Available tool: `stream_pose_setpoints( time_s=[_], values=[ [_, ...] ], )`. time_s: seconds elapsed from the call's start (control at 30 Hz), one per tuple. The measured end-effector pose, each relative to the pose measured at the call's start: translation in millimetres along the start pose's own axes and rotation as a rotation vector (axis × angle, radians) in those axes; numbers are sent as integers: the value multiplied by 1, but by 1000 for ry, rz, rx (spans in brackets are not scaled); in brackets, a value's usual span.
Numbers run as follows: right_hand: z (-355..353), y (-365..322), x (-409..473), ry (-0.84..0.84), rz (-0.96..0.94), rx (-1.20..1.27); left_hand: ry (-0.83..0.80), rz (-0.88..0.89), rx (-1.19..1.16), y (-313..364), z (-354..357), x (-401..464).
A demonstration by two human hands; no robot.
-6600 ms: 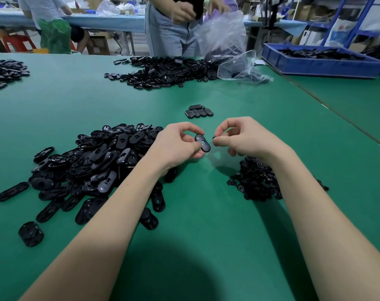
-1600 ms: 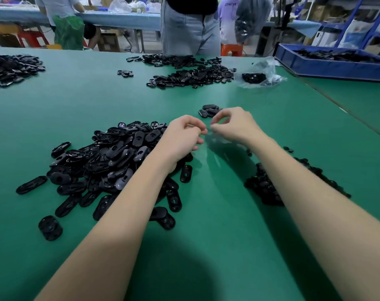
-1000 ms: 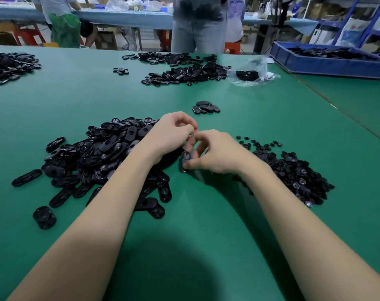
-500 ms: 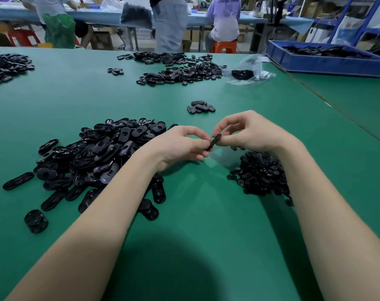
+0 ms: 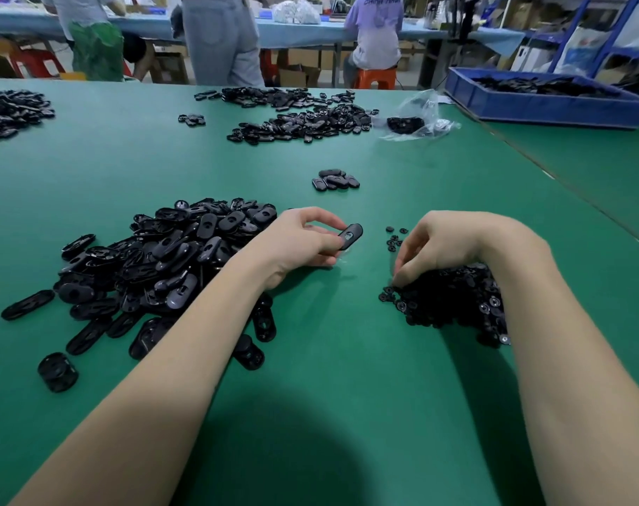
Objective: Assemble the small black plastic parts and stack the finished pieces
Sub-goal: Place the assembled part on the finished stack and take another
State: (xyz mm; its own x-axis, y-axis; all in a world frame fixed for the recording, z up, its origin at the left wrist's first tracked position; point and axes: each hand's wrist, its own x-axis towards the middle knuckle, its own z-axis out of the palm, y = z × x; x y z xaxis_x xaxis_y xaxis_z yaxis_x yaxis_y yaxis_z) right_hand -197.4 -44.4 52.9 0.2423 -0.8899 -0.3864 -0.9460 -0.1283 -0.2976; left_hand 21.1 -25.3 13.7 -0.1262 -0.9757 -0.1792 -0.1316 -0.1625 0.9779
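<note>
The hands, joined half a second ago, are now parted. An oval shell (image 5: 350, 236) is pinched in the left hand (image 5: 303, 242) above the table (image 5: 328, 378), while the right hand (image 5: 442, 246), fingers curled, is dipped into the pile of small discs (image 5: 453, 304); whether a disc is held cannot be told. A fresh insert is probably being fetched.

Bright overhead light, warped blurry edges

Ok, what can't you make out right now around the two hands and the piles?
Head view only:
- right hand fingertips: curled into the small round parts pile, any pick hidden.
- oval piece in left hand: slot detail too small.
- far pile: cut by left edge.
</note>
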Motion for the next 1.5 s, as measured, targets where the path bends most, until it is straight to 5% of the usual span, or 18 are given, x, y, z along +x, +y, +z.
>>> stream_pose_setpoints(
  time_s=[0.23, 0.67, 0.97, 1.5],
  values=[
    [4, -5, 3, -1, -46, 40, 24, 12, 15, -1, 0, 2],
    [20, -10, 14, 238, -233, 753, -100, 55, -61, -3, -4, 3],
    [24, -16, 19, 310, -290, 764, -39, 48, -147, -1, -5, 2],
    [29, -31, 23, 337, -61, 931, 53, 144, -248, -1, -3, 6]
  ],
)
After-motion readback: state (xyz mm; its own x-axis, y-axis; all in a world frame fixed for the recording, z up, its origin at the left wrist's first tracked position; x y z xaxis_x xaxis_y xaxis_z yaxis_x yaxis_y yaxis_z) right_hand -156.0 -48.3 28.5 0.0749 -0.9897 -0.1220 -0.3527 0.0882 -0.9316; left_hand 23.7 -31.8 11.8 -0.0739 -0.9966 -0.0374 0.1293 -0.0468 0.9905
